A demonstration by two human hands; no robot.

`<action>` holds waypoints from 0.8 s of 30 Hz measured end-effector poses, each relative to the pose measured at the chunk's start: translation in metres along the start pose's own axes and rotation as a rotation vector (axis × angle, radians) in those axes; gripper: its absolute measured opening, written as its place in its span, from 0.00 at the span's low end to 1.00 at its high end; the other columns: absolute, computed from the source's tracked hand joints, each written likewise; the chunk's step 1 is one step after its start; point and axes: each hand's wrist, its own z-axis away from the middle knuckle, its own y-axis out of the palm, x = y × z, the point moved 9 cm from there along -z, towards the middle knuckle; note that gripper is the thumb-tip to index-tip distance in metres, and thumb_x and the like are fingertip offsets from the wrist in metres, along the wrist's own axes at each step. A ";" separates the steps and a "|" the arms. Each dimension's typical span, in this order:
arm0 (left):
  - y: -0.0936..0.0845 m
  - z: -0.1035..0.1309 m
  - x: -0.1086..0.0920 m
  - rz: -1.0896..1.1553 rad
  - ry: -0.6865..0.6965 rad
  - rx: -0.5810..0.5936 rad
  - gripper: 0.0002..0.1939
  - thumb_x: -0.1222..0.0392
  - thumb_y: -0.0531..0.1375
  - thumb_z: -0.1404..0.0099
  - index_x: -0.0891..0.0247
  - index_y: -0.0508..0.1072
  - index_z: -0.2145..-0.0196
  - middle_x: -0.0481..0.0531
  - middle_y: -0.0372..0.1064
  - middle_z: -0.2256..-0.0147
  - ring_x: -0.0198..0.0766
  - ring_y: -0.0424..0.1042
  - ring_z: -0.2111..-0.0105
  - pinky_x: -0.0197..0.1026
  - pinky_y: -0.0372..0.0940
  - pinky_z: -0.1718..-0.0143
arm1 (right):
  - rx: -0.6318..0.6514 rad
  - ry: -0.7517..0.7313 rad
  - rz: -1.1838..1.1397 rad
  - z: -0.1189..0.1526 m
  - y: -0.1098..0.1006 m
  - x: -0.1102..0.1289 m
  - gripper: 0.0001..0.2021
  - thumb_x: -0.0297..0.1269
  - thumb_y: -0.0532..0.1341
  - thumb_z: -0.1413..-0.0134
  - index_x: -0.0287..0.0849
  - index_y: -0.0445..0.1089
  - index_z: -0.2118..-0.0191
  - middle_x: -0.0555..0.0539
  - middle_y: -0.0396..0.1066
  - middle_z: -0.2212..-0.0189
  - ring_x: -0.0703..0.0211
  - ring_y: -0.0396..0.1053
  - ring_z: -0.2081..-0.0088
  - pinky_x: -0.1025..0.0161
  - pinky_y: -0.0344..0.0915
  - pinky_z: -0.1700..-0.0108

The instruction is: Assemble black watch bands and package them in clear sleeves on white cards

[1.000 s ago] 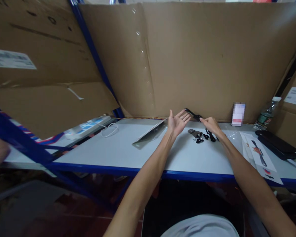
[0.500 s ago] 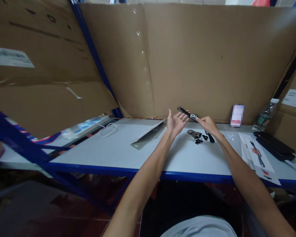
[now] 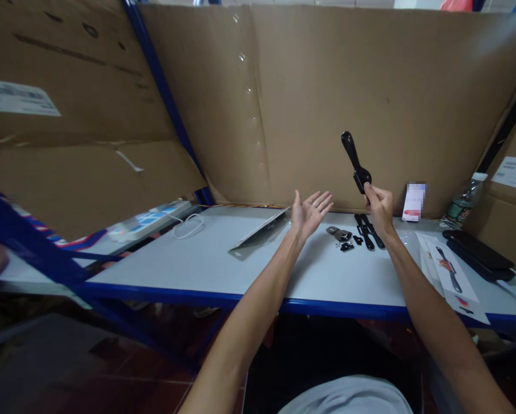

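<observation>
Upright in the air, a black spokeshave body (image 3: 356, 161) is pinched by its lower part in my right hand (image 3: 378, 208). Its rounded handle points upward against the cardboard; the lower end is hidden by my fingers. My left hand (image 3: 310, 214) is held palm up with fingers spread and nothing in it, a ring on one finger. Below my hands, more black spokeshave bodies (image 3: 365, 233) lie side by side on the table. Beside them are grey metal plates (image 3: 339, 233) and small black parts (image 3: 347, 246).
A printed card (image 3: 451, 276) showing the tool lies right on the table (image 3: 189, 264), beside a black case (image 3: 477, 256). A phone (image 3: 414, 201) and water bottle (image 3: 462, 201) stand behind. A flat package (image 3: 258, 233) leans left; cardboard (image 3: 318, 103) walls the back.
My right hand has lifted the spokeshave body away from my left palm and turned it from nearly level to upright. My left hand has hardly moved.
</observation>
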 end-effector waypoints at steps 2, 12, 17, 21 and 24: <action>0.000 0.000 0.000 -0.003 0.001 0.001 0.39 0.35 0.41 0.28 0.65 0.54 0.30 0.69 0.59 0.34 0.52 0.65 0.37 0.53 0.70 0.45 | -0.001 -0.006 -0.009 0.001 0.000 0.002 0.31 0.67 0.54 0.41 0.46 0.52 0.81 0.53 0.49 0.83 0.64 0.47 0.79 0.63 0.45 0.77; -0.001 -0.003 -0.001 0.012 0.003 0.028 0.40 0.33 0.41 0.29 0.65 0.56 0.32 0.70 0.60 0.35 0.52 0.66 0.38 0.52 0.71 0.46 | 0.392 0.275 0.296 0.012 0.044 -0.077 0.33 0.71 0.54 0.48 0.45 0.54 0.83 0.53 0.49 0.85 0.64 0.51 0.79 0.63 0.45 0.75; -0.004 -0.006 0.001 0.019 -0.011 0.011 0.40 0.32 0.41 0.29 0.64 0.58 0.33 0.70 0.61 0.36 0.53 0.68 0.40 0.52 0.71 0.47 | 0.349 0.283 0.397 0.014 0.045 -0.105 0.28 0.60 0.51 0.41 0.45 0.54 0.82 0.53 0.51 0.84 0.64 0.52 0.78 0.64 0.46 0.73; -0.006 -0.006 0.008 0.003 -0.053 -0.009 0.41 0.32 0.43 0.30 0.67 0.58 0.33 0.72 0.60 0.35 0.54 0.66 0.38 0.53 0.70 0.45 | 0.378 0.351 0.564 0.010 0.032 -0.107 0.26 0.54 0.56 0.42 0.44 0.54 0.84 0.53 0.49 0.85 0.63 0.52 0.79 0.63 0.45 0.73; -0.009 -0.006 0.009 0.003 -0.058 -0.045 0.41 0.34 0.43 0.29 0.65 0.53 0.30 0.71 0.57 0.34 0.53 0.63 0.36 0.54 0.69 0.44 | 0.249 0.236 0.495 -0.004 0.016 -0.080 0.28 0.59 0.55 0.42 0.45 0.52 0.83 0.53 0.47 0.84 0.64 0.50 0.78 0.63 0.45 0.74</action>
